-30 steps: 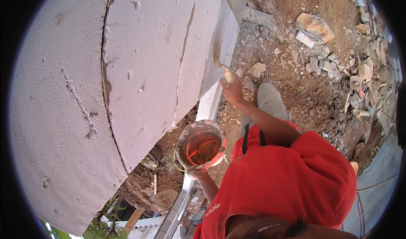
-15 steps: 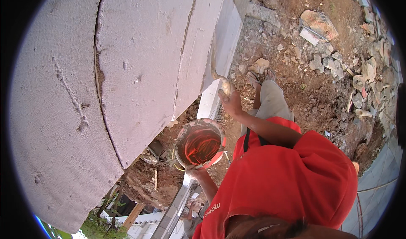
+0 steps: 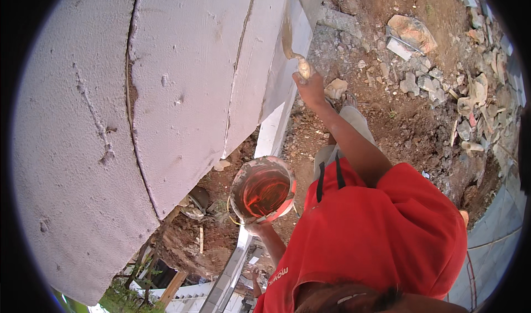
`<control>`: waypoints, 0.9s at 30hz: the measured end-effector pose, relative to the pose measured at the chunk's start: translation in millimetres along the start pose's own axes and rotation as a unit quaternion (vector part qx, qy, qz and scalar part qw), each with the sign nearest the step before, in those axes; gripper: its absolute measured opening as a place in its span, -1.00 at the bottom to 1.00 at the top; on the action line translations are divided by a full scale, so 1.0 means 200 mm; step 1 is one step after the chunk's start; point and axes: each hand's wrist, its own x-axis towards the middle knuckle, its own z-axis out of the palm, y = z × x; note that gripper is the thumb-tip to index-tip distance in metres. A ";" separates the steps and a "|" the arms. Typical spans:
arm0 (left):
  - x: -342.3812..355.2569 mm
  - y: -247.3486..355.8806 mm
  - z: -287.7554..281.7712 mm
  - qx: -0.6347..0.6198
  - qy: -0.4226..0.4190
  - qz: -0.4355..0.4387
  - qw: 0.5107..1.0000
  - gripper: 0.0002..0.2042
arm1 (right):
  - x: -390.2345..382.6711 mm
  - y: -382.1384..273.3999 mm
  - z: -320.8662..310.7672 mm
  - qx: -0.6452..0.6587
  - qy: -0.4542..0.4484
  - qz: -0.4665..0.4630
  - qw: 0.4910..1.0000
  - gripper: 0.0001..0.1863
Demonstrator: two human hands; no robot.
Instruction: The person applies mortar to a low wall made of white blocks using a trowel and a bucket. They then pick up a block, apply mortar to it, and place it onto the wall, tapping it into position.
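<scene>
Outdoors, a rough whitish wall (image 3: pixel 188 64) with long cracks filled the left side of the view, and brown dirt ground (image 3: pixel 409 130) strewn with broken stones (image 3: pixel 428 86) spread along the right. A person in a red shirt (image 3: pixel 381 224) was seen from above, both arms reaching toward the wall. The right hand (image 3: pixel 311 90) was closed around the pale handle of a trowel (image 3: pixel 303 69), which stuck out past the top of the fist, its neck bending toward the wall. Its brownish blade lay beyond the hand, over the wall's smooth grey edge strip; whether it touched the surface could not be told. Nearer the body and to the left, the left hand (image 3: pixel 256 228) gripped a bucket (image 3: pixel 239 188) at the side of the rim closest to the person. The bucket tilted so its mouth faced the viewer, showing a reddish inside, streaked, with grey smears around the rim. It stood well apart from the trowel, just beside a pale narrow ledge (image 3: pixel 271 136).
</scene>
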 end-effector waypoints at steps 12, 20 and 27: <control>-0.35 0.15 0.24 -0.002 0.021 -0.037 0.999 -0.51 | 0.20 -0.19 -0.16 0.006 -0.018 0.106 0.994 -0.57; -0.21 0.13 0.14 0.041 0.042 0.014 0.998 -0.81 | 0.37 0.15 -0.18 0.153 -0.180 0.271 0.933 -0.69; -0.19 0.06 -0.02 0.027 0.045 0.037 0.998 -0.90 | 0.25 0.32 -0.28 0.147 -0.014 0.178 0.973 -0.56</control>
